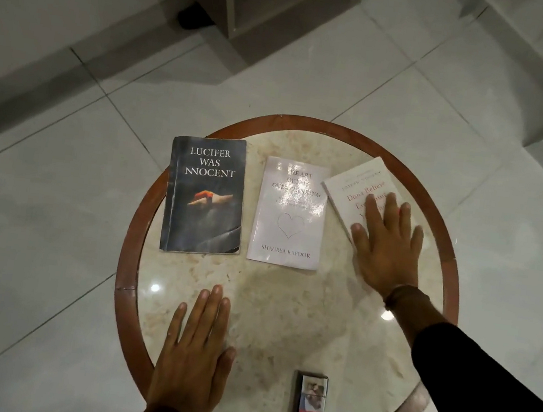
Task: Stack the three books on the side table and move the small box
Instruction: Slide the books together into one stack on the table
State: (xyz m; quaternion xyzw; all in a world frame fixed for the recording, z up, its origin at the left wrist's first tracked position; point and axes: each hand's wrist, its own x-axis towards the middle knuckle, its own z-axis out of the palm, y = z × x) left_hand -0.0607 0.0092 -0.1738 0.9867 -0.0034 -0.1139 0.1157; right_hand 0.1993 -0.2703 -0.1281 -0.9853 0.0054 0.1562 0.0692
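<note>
A black sleeve [487, 390] is worn on the right arm, ending short of the wrist. A thin dark band [398, 293] is seen around that wrist. The left hand [191, 361] and forearm are left bare.

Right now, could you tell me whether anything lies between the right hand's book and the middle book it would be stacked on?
Nothing visible does. The right hand lies flat on the tilted white book, whose corner nearly meets the middle book. The small box sits well clear, near the table's front edge.

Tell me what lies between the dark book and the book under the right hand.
The white heart book lies between the dark book and the tilted book, seen in the head view.
</note>
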